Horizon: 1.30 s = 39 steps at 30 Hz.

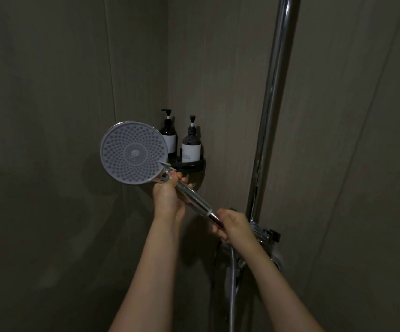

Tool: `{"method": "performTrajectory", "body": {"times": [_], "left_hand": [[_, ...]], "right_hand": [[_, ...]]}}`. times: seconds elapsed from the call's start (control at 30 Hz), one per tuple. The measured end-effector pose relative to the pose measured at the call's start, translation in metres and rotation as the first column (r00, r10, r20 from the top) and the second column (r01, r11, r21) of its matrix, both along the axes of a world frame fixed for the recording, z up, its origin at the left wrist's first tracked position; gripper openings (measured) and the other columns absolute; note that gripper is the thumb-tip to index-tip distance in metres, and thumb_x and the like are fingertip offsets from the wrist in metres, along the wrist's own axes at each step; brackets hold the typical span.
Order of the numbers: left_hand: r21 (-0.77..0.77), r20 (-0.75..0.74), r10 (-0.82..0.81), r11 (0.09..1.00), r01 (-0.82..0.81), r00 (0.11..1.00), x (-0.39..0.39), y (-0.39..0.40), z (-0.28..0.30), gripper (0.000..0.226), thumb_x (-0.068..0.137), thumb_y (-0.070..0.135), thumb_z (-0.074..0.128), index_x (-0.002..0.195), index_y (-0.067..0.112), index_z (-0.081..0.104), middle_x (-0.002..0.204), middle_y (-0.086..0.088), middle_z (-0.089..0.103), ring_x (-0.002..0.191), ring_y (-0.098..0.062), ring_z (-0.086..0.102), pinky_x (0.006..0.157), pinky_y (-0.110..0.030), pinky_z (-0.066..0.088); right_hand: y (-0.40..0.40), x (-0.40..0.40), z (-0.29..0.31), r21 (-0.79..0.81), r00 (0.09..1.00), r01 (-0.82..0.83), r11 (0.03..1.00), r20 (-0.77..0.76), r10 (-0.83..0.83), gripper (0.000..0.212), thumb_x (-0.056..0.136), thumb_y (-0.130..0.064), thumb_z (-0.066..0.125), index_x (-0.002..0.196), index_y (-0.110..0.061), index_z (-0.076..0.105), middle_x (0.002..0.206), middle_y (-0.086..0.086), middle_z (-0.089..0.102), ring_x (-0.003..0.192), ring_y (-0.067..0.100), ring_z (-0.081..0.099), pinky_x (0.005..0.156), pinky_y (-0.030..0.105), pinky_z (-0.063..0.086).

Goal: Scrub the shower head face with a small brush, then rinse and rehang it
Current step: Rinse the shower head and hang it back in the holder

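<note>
The shower head (133, 153) has a round grey face full of small nozzles, turned toward me at centre left. Its chrome handle (194, 200) slants down to the right. My left hand (170, 195) grips the handle just below the head. My right hand (230, 224) holds the handle's lower end, where the metal hose (232, 283) hangs down. No brush is in view.
A chrome riser pipe (275, 92) runs up the right wall, with a bracket and valve fittings (266, 233) by my right hand. Two dark pump bottles (190, 144) stand on a corner shelf (191, 165) behind the head. Dark tiled walls surround everything.
</note>
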<state>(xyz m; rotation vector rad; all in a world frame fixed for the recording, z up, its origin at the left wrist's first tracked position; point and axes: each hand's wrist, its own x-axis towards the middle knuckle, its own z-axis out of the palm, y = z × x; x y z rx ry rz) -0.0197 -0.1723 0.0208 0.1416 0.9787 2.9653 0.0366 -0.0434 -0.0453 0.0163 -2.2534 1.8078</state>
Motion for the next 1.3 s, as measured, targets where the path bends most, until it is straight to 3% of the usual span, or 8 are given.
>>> {"method": "performTrajectory", "body": {"times": [0.2, 0.4, 0.63, 0.73, 0.87, 0.97, 1.07, 1.3], "left_hand": [[0.003, 0.036, -0.009, 1.0, 0.009, 0.999, -0.001, 0.0, -0.007, 0.018, 0.095, 0.008, 0.042, 0.083, 0.016, 0.051, 0.075, 0.001, 0.052, 0.069, -0.012, 0.05, 0.074, -0.031, 0.045], [0.043, 0.01, -0.034, 0.998, 0.034, 0.999, -0.004, 0.001, -0.008, 0.022, 0.096, 0.007, 0.04, 0.078, 0.016, 0.048, 0.07, 0.003, 0.05, 0.064, -0.01, 0.048, 0.068, -0.029, 0.044], [0.028, 0.005, -0.007, 1.0, 0.006, 1.0, -0.002, 0.001, -0.01, 0.024, 0.096, 0.006, 0.039, 0.077, 0.016, 0.049, 0.07, 0.001, 0.05, 0.064, -0.011, 0.048, 0.07, -0.029, 0.043], [0.03, 0.006, 0.002, 1.0, -0.002, 1.0, -0.001, 0.002, -0.009, 0.024, 0.096, 0.006, 0.039, 0.077, 0.015, 0.048, 0.071, 0.001, 0.049, 0.064, -0.011, 0.047, 0.069, -0.029, 0.043], [0.044, 0.018, -0.046, 0.998, 0.045, 0.999, 0.0, 0.005, -0.012, 0.021, 0.095, 0.006, 0.04, 0.079, 0.017, 0.049, 0.07, 0.002, 0.05, 0.064, -0.011, 0.048, 0.069, -0.028, 0.042], [0.025, 0.024, -0.023, 0.999, 0.022, 0.999, -0.001, 0.004, -0.014, 0.021, 0.095, 0.005, 0.041, 0.079, 0.016, 0.048, 0.071, 0.001, 0.05, 0.063, -0.011, 0.049, 0.068, -0.028, 0.043], [0.02, 0.033, 0.001, 1.0, -0.001, 0.999, 0.0, 0.003, -0.013, 0.02, 0.096, 0.006, 0.041, 0.08, 0.016, 0.05, 0.072, 0.002, 0.051, 0.064, -0.011, 0.05, 0.07, -0.028, 0.044], [0.021, 0.046, 0.014, 1.0, -0.015, 0.999, 0.0, 0.003, -0.008, 0.019, 0.095, 0.007, 0.042, 0.08, 0.017, 0.049, 0.071, 0.002, 0.051, 0.064, -0.01, 0.049, 0.069, -0.028, 0.044]], "right_hand": [[0.007, -0.001, -0.003, -0.006, 0.997, -0.078, 0.997, 0.006, 0.078, 0.033, 0.083, -0.014, 0.067, 0.105, -0.026, 0.046, 0.103, -0.002, 0.057, 0.088, 0.007, 0.062, 0.066, 0.016, 0.05], [0.001, -0.001, 0.0, -0.009, 0.998, 0.063, 0.998, -0.015, -0.063, 0.027, 0.098, -0.026, 0.041, 0.077, -0.019, 0.058, 0.064, 0.002, 0.056, 0.038, -0.002, 0.046, 0.04, 0.011, 0.034], [0.01, 0.0, -0.01, -0.003, 0.998, -0.059, 0.998, 0.003, 0.059, 0.041, 0.078, -0.002, 0.069, 0.103, -0.024, 0.046, 0.101, 0.0, 0.058, 0.081, 0.007, 0.061, 0.056, 0.01, 0.049], [0.005, 0.002, -0.008, 0.059, 1.0, -0.006, 0.998, -0.018, 0.007, 0.013, 0.089, -0.009, 0.057, 0.089, -0.022, 0.056, 0.083, -0.002, 0.062, 0.065, -0.002, 0.059, 0.056, 0.009, 0.045], [0.002, 0.003, -0.001, -0.043, 0.999, 0.051, 0.998, 0.019, -0.05, 0.038, 0.1, -0.035, 0.03, 0.084, -0.014, 0.057, 0.06, 0.002, 0.055, 0.039, 0.0, 0.046, 0.04, 0.011, 0.035], [0.003, 0.007, 0.002, -0.095, 0.998, -0.034, 0.995, 0.045, 0.038, 0.012, 0.093, -0.028, 0.051, 0.102, -0.021, 0.053, 0.086, -0.001, 0.06, 0.067, 0.006, 0.057, 0.053, 0.014, 0.043], [0.008, 0.005, -0.006, 0.005, 0.999, -0.036, 0.999, 0.01, 0.036, 0.04, 0.08, -0.005, 0.068, 0.111, -0.017, 0.048, 0.102, -0.004, 0.058, 0.086, 0.003, 0.062, 0.062, 0.012, 0.051], [0.0, 0.007, 0.002, 0.056, 0.993, -0.096, 0.994, 0.078, 0.091, 0.02, 0.097, -0.019, 0.045, 0.081, -0.021, 0.058, 0.061, -0.004, 0.047, 0.041, -0.001, 0.041, 0.039, 0.011, 0.032]]}}
